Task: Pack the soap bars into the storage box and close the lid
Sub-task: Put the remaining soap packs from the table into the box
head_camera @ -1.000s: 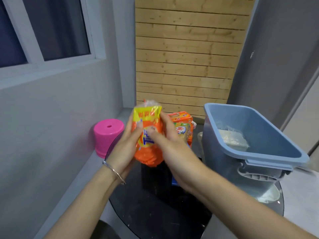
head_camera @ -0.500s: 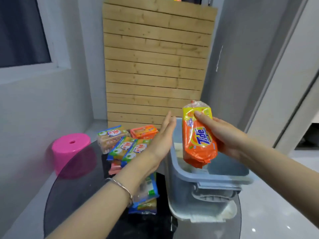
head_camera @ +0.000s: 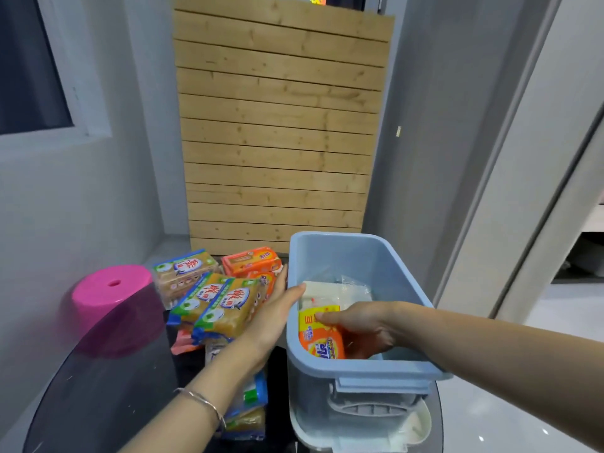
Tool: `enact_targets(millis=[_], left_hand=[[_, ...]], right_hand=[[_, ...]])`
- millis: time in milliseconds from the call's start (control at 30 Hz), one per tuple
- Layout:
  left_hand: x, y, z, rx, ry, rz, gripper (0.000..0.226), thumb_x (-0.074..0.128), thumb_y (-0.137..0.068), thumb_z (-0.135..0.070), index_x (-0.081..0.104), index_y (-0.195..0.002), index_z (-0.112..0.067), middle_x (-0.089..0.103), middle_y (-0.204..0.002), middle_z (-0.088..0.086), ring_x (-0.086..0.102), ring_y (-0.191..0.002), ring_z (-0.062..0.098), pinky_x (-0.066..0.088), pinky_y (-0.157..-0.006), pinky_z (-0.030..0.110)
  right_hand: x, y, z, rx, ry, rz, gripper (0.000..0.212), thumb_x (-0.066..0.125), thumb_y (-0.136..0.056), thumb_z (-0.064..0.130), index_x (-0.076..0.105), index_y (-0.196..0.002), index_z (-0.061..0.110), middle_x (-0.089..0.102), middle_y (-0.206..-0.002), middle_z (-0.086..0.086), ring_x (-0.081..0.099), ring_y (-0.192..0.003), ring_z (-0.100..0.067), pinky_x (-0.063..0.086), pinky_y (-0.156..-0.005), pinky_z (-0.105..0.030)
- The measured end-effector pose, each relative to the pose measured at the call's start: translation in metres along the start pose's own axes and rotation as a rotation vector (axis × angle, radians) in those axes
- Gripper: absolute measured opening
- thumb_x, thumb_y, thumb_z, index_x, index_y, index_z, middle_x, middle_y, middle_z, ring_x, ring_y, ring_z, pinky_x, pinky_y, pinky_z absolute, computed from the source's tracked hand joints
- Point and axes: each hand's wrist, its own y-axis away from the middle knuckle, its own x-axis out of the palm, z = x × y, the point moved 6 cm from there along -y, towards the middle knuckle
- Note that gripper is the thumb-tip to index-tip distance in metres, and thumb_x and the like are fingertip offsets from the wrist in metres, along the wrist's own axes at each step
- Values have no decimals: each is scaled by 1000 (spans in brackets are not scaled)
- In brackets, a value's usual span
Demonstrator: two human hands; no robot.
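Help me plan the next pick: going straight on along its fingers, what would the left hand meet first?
Likely the orange soap packs just beyond the fingertips of the left hand, beside the blue box's left wall. Depth is unclear, so it may already touch the nearer one.

pink stool (head_camera: 108,295) partly behind dark glass table (head_camera: 98,403); wooden slat panel (head_camera: 277,125) upright at back; window (head_camera: 29,60) upper left.

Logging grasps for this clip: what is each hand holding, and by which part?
The right hand grips the orange soap pack near its yellow end, inside the blue box. The left hand holds nothing.
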Motion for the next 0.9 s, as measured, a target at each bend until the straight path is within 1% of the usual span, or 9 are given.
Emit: enact_targets(millis=[100,200,300,433,533,667,733,800,900], left_hand=[[-3,-1,1,1,0,-24,41,46,-94,-29,33,-127,-51,65,-102,-14,67,-97,19,54,-87,40],[-2,1,-2,3,-36,-26,44,46,-94,-30,33,-132,-48,62,-110,-12,64,-104,19,51,-92,42],[-1,6,-13,34,-127,-10,54,47,-94,-32,26,-143,-38,51,-132,-11,55,-113,10,48,-91,28],[-26,12,-31,80,-202,18,65,50,-91,-35,18,-147,-32,44,-142,-6,45,-128,11,31,-112,32],[-75,10,-53,161,-249,-93,50,51,-92,-28,36,-139,-26,50,-137,-2,55,-118,13,41,-101,26],[-162,3,-57,200,-314,-358,43,54,-91,-21,45,-133,-17,52,-133,1,58,-103,10,48,-83,20],[-193,-2,-41,151,-314,-424,44,54,-91,-19,44,-133,-11,50,-137,8,55,-107,15,49,-85,22],[-215,-7,-21,74,-333,-469,51,54,-91,-20,37,-137,-5,45,-141,13,50,-109,16,46,-76,10],[-243,-19,3,-44,-446,-498,75,58,-88,-33,20,-145,-3,30,-152,14,36,-133,23,34,-100,24]], right_hand=[[-4,-1,-3,22,56,-22,26,45,-97,35,55,-97,11,63,-87,-4,60,-76,-14,53,-64,-26],[-1,1,-4,39,94,8,27,49,-96,33,51,-112,12,62,-103,-6,59,-85,-16,51,-72,-27],[-3,10,0,33,91,-5,33,46,-97,37,49,-117,10,61,-100,-7,59,-83,-17,51,-70,-27],[-23,40,36,-213,262,-288,41,54,-93,36,51,-125,11,55,-127,-8,58,-110,-22,50,-91,-32],[-26,77,84,-512,261,-450,26,57,-91,33,59,-111,16,60,-122,-4,58,-113,-20,48,-99,-34],[13,85,140,-716,215,-306,35,60,-89,34,62,-118,15,61,-125,0,59,-112,-15,48,-95,-26],[39,63,155,-675,210,-235,44,60,-89,33,56,-126,11,57,-131,-3,57,-109,-15,48,-92,-25],[64,33,162,-600,231,-190,49,59,-89,35,50,-130,9,51,-134,-8,54,-104,-16,44,-98,-29],[93,-9,174,-524,343,-166,59,52,-90,46,42,-139,14,41,-147,-9,47,-125,-20,37,-107,-32]])
